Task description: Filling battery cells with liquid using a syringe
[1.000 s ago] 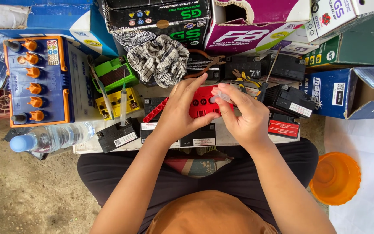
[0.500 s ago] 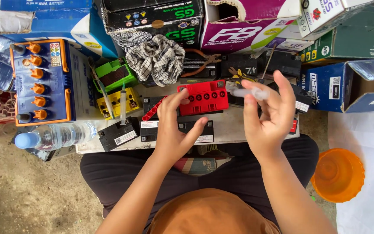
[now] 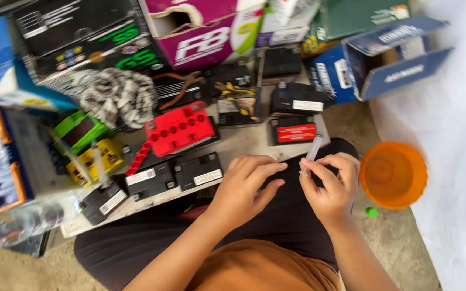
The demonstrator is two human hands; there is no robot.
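Cardboard boxes crowd the far edge of your view: a black carton with green lettering (image 3: 93,37) at the upper left, a magenta and white carton (image 3: 206,32) beside it, and an open blue carton (image 3: 389,54) lying on its side at the upper right. White sheeting (image 3: 459,161) covers the ground along your right. Your lap, in dark trousers (image 3: 276,226), fills the bottom middle, just against the near edge of the low board (image 3: 244,145) that carries the small batteries.

On that board, a red battery top with a row of round ports (image 3: 178,128) sits near the middle, tilted, with two black batteries (image 3: 173,175) just in front of it and a black battery with a red label (image 3: 293,131) to its right. A crumpled patterned cloth (image 3: 117,97) lies behind the red one, and a green clip-like piece (image 3: 79,129) and a yellow one (image 3: 94,159) lie to the left. An orange plastic bowl (image 3: 393,173) stands on the ground to your right, with a small green cap (image 3: 371,212) just beside it.

Your right hand (image 3: 330,186) grips a clear syringe (image 3: 313,152) between thumb and curled fingers, its barrel pointing up and away from you, over your lap at the board's near edge. Your left hand (image 3: 244,186) rests beside it, fingers loosely extended toward the syringe, holding nothing that you can make out.
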